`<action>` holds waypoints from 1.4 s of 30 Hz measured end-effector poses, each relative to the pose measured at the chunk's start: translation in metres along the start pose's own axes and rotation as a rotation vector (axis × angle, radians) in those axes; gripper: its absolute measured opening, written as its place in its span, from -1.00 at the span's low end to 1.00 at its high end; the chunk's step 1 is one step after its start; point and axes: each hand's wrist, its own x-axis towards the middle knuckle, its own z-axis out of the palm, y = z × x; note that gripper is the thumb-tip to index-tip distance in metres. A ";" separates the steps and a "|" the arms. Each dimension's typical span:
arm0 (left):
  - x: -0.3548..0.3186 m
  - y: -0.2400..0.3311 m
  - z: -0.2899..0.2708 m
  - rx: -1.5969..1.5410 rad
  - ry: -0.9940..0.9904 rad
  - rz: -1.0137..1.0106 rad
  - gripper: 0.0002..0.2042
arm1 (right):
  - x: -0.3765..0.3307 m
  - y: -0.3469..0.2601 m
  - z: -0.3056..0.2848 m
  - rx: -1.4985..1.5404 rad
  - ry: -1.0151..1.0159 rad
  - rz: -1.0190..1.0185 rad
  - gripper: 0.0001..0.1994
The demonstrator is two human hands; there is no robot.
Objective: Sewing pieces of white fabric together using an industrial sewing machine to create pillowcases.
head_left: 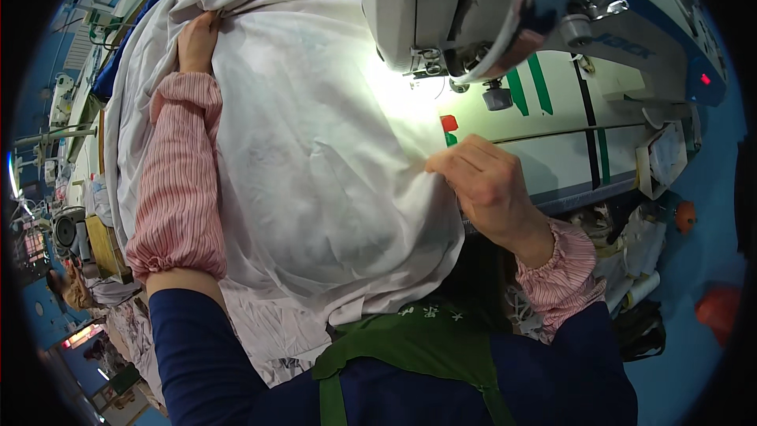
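A large sheet of white fabric [307, 134] spreads over the sewing table and drapes down toward my lap. My left hand [198, 41] is at the far left with its fingers closed on a bunched fold of the cloth. My right hand [485, 185] pinches the fabric's right edge between thumb and fingers, just in front of the machine. The sewing machine [465, 16] stands at the upper right, its lamp lighting the cloth by the needle area. Where the needle meets the cloth is too bright to make out.
Green and black tape strips [539, 83] mark the white machine bed. A red tape piece [449, 123] lies near my right hand. Cloth scraps and bags crowd below the table at right, beside a red object [717, 312]. Other machines and people stand at the far left.
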 end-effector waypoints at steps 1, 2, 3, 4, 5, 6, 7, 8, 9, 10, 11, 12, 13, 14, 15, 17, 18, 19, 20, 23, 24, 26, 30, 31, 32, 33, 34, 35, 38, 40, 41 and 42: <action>0.004 -0.003 0.003 0.030 -0.043 -0.038 -0.84 | 0.005 0.003 0.000 -0.024 -0.002 -0.001 -0.76; 0.009 -0.008 0.007 0.034 -0.043 -0.041 -0.82 | 0.010 0.006 0.001 -0.051 0.012 -0.010 -0.76; 0.013 -0.013 0.012 0.012 -0.013 -0.023 -0.82 | 0.015 0.009 0.001 -0.057 -0.001 -0.007 -0.76; 0.018 -0.020 0.018 0.019 -0.004 -0.010 -0.82 | 0.019 0.012 0.001 -0.060 0.007 -0.007 -0.77; 0.024 -0.026 0.024 0.046 0.001 -0.009 -0.81 | 0.023 0.014 0.001 -0.064 0.008 0.003 -0.78; 0.030 -0.033 0.030 0.004 0.008 0.002 -0.81 | 0.026 0.016 0.000 -0.092 -0.013 0.006 -0.77; 0.037 -0.039 0.036 -0.020 0.018 0.038 -0.81 | 0.029 0.019 0.001 -0.096 -0.004 0.004 -0.77; 0.044 -0.044 0.042 -0.004 0.037 0.072 -0.81 | 0.031 0.021 0.002 -0.125 -0.018 0.013 -0.77; 0.051 -0.047 0.046 0.013 0.056 0.105 -0.80 | 0.034 0.024 0.003 -0.155 -0.035 0.028 -0.76; 0.059 -0.047 0.049 -0.053 -0.074 -0.044 -0.79 | 0.036 0.026 0.005 -0.187 -0.032 0.045 -0.76; 0.066 -0.046 0.050 -0.056 0.016 -0.007 -0.79 | 0.037 0.028 0.008 -0.196 -0.042 0.038 -0.76; 0.073 -0.044 0.049 -0.024 -0.028 0.008 -0.79 | 0.039 0.030 0.010 -0.193 0.023 0.021 -0.76; 0.079 -0.040 0.047 0.030 -0.101 -0.041 -0.78 | 0.040 0.031 0.013 -0.191 0.091 0.005 -0.77; 0.086 -0.033 0.048 0.129 -0.138 -0.056 -0.77 | 0.040 0.031 0.013 -0.210 0.114 0.021 -0.77; 0.092 -0.027 0.048 0.250 -0.121 -0.045 -0.74 | 0.038 0.029 0.014 -0.228 0.138 0.038 -0.77; 0.097 -0.017 0.052 0.431 -0.066 -0.139 -0.71 | 0.029 0.024 0.007 -0.255 0.058 0.080 -0.76; 0.101 -0.016 0.052 0.431 -0.041 -0.157 -0.71 | 0.019 0.015 0.002 -0.201 0.034 0.161 -0.73; 0.105 -0.014 0.052 0.343 -0.222 -0.252 -0.69 | 0.007 0.003 -0.002 -0.204 0.030 0.161 -0.73; 0.108 -0.013 0.049 0.243 -0.387 -0.338 -0.64 | -0.007 -0.009 -0.005 -0.174 0.123 0.157 -0.72; 0.105 0.000 0.020 0.027 -0.385 -0.078 -0.50 | -0.058 -0.053 -0.007 -0.034 0.183 0.183 -0.73; 0.098 0.011 0.001 -0.108 -0.324 0.049 -0.48 | -0.076 -0.066 -0.004 0.066 0.156 0.208 -0.73; 0.064 0.047 -0.048 0.116 -0.003 0.474 -0.50 | -0.108 -0.085 0.009 0.162 0.075 0.264 -0.75; -0.109 0.158 -0.146 -0.640 -0.149 0.359 -0.79 | -0.154 -0.104 0.041 0.412 -0.070 0.505 -0.84; -0.167 0.185 -0.166 -0.849 -0.367 0.215 -0.76 | -0.161 -0.105 0.048 0.510 -0.127 0.654 -0.85; -0.216 0.210 -0.177 -0.682 -0.438 0.311 -0.80 | -0.165 -0.107 0.058 0.671 -0.096 0.786 -0.83; -0.264 0.233 -0.184 -0.765 -0.474 0.179 -0.88 | -0.167 -0.107 0.067 0.663 -0.116 0.806 -0.83; -0.299 0.250 -0.183 -0.779 -0.452 0.004 -0.88 | -0.169 -0.109 0.076 0.775 -0.111 0.887 -0.82; -0.328 0.263 -0.180 -0.798 -0.429 -0.145 -0.87 | -0.168 -0.110 0.085 0.886 -0.087 0.962 -0.80; -0.385 0.288 -0.171 -0.694 -0.254 -0.333 -0.87 | -0.160 -0.116 0.114 0.943 0.022 0.911 -0.75; -0.401 0.289 -0.165 -0.663 -0.216 -0.399 -0.86 | -0.151 -0.115 0.129 1.020 0.159 0.874 -0.71; -0.406 0.286 -0.164 -0.634 -0.197 -0.420 -0.84 | -0.147 -0.113 0.136 1.031 0.159 0.821 -0.71; -0.413 0.283 -0.163 -0.769 -0.192 -0.549 -0.78 | -0.145 -0.112 0.142 1.126 0.208 0.803 -0.70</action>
